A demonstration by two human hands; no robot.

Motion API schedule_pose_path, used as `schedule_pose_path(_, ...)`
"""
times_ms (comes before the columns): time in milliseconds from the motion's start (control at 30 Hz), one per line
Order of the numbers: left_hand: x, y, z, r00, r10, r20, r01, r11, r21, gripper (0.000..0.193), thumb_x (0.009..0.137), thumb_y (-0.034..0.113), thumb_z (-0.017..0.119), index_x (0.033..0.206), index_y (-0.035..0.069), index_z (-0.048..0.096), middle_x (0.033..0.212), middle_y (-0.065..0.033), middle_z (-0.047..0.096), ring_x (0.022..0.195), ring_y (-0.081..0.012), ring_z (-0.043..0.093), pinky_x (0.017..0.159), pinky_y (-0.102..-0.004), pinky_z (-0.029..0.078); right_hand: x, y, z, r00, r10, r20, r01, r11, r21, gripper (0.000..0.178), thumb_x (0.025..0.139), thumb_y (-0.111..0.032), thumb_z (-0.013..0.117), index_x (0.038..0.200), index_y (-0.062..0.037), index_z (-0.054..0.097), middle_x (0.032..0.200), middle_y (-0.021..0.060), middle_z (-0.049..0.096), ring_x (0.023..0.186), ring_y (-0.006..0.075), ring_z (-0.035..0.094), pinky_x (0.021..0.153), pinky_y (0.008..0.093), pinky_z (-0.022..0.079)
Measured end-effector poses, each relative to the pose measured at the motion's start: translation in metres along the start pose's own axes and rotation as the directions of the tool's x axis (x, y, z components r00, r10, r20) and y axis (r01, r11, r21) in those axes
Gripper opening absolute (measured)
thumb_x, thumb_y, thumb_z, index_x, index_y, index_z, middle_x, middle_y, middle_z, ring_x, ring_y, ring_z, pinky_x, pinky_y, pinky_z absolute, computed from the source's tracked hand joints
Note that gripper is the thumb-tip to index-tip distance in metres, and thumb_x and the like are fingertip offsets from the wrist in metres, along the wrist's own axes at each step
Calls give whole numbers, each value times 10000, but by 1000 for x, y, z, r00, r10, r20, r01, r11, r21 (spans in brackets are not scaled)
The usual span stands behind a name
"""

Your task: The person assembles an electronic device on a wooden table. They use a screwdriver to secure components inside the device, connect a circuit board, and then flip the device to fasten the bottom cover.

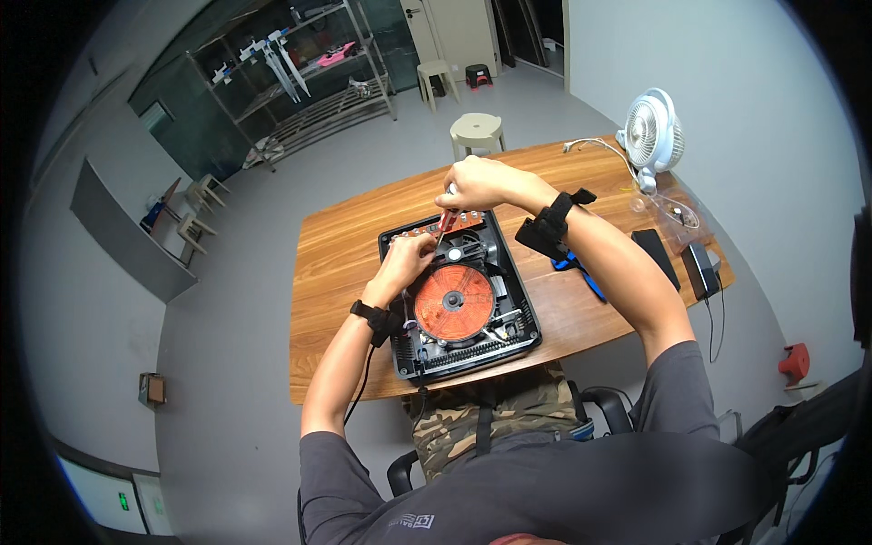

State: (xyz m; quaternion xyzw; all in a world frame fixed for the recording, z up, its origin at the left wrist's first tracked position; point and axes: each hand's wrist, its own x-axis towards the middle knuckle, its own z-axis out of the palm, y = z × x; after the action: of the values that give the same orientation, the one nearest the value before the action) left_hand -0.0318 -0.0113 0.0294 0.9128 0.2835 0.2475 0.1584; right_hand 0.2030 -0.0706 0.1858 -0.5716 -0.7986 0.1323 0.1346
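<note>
One opened black cooker base (459,300) lies under the fingers, with one round copper coil (454,302) just below the left fingertips (420,247) and one brown circuit strip (450,223) beneath the right fingertips (451,193). One screwdriver (447,216) stands in them. Right of the fingers: one white fan (652,134), two dark boxes (656,256), one blue tool (581,274). Beyond: three pale stools (478,133)

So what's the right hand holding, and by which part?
The right hand grips a red-handled screwdriver by the top of its handle, tip down at the opened cooker.
</note>
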Motion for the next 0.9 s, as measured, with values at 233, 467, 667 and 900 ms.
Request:
schedule_pose_path(233, 1, 6, 0, 999, -20, 27, 21, 1000, -14, 163, 818, 1, 727, 974, -14, 681, 821, -192, 704, 758, -308, 712, 713, -379, 560, 2, 4, 4, 999, -43, -20, 42, 999, -33, 492, 925, -476, 637, 958, -8, 783, 771, 185, 741, 768, 339, 740, 765, 428, 586)
schedule_pose_path(467, 4, 13, -2, 999, 7, 41, -8, 1000, 17, 172, 824, 2, 723, 990, -9, 678, 847, -207, 704, 799, -352, 712, 726, -401, 561, 5, 8, 7, 999, -34, -9, 33, 998, -57, 505, 926, -478, 632, 963, 4, 779, 772, 201, 737, 775, 348, 739, 768, 429, 585)
schedule_pose_path(667, 3, 17, -5, 998, 25, 54, -27, 999, 28, 169, 826, -6, 710, 991, -6, 672, 857, -218, 697, 835, -383, 704, 732, -420, 559, 7, 10, 10, 999, -32, -3, 32, 998, -56, 496, 925, -472, 626, 964, -3, 782, 777, 212, 733, 778, 364, 735, 782, 435, 581)
schedule_pose_path(900, 4, 18, -5, 996, 29, 86, -34, 997, 63, 124, 826, -4, 692, 941, -8, 645, 819, -212, 685, 774, -379, 687, 699, -420, 542, 2, 7, 7, 999, -32, -7, 32, 998, -50, 495, 920, -469, 628, 957, 0, 781, 790, 220, 734, 797, 368, 735, 791, 443, 578)
